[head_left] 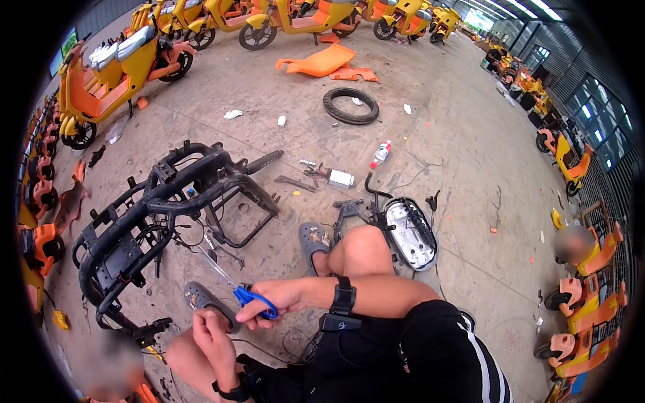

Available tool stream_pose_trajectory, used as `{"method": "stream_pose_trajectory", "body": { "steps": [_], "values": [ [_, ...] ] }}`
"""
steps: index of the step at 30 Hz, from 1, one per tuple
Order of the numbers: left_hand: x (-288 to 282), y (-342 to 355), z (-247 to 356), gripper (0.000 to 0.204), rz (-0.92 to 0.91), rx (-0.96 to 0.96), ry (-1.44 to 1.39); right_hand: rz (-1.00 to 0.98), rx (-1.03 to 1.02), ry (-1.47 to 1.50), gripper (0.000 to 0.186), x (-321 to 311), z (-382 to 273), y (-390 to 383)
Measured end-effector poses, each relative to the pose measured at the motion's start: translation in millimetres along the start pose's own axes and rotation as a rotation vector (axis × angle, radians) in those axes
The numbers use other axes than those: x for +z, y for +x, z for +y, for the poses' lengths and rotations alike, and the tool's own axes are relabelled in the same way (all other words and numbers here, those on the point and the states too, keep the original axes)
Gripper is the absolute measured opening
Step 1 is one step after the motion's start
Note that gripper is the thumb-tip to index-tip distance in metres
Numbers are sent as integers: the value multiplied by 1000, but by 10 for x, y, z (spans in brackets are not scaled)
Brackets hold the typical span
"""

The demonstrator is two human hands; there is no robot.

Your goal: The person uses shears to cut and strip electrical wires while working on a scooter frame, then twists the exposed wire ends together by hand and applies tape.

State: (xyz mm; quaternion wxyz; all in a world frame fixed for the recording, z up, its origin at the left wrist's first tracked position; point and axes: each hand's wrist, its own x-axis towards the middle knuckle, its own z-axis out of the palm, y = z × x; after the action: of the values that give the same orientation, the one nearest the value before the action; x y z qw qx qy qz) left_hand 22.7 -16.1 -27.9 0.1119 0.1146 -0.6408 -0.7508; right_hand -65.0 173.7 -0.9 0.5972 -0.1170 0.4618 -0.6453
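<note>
Scissors with blue handles are in my right hand, which is closed round the grips. Their blades point away and to the left, toward the black scooter frame lying on the floor. Just left of the scissors is my left hand, its fingers curled together; whatever they may hold is too small to make out. Thin cables hang from the frame near the blade tips. Both hands are low between my bent knees, above a grey clog.
Right of my knee lies a silver-and-black scooter part. Beyond are a metal box with wires, a bottle, a tyre and an orange panel. Yellow scooters line the back and both sides. People's blurred heads appear at both edges.
</note>
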Motion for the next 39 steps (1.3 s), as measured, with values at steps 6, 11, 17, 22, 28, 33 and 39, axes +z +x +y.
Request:
{"method": "stream_pose_trajectory", "body": {
  "steps": [6,11,17,22,28,33,39],
  "values": [
    [-56,7,-76,20,-88,-13,293,-31,-276,543,32,31,17,52],
    [121,-54,63,18,-59,-36,-22,413,-517,-64,32,-111,26,194],
    [28,-13,97,20,-176,-161,-120,474,-315,-557,33,28,39,159],
    [-42,83,245,23,-147,-468,-451,251,-274,-480,35,66,24,132],
    [-72,11,208,34,-369,-345,-238,152,-265,-238,34,36,45,139],
    [52,-61,227,20,-288,-194,-99,93,-222,-15,31,127,16,89],
    [58,-40,45,21,-141,9,10,37,-192,210,27,76,46,102]
  ]
}}
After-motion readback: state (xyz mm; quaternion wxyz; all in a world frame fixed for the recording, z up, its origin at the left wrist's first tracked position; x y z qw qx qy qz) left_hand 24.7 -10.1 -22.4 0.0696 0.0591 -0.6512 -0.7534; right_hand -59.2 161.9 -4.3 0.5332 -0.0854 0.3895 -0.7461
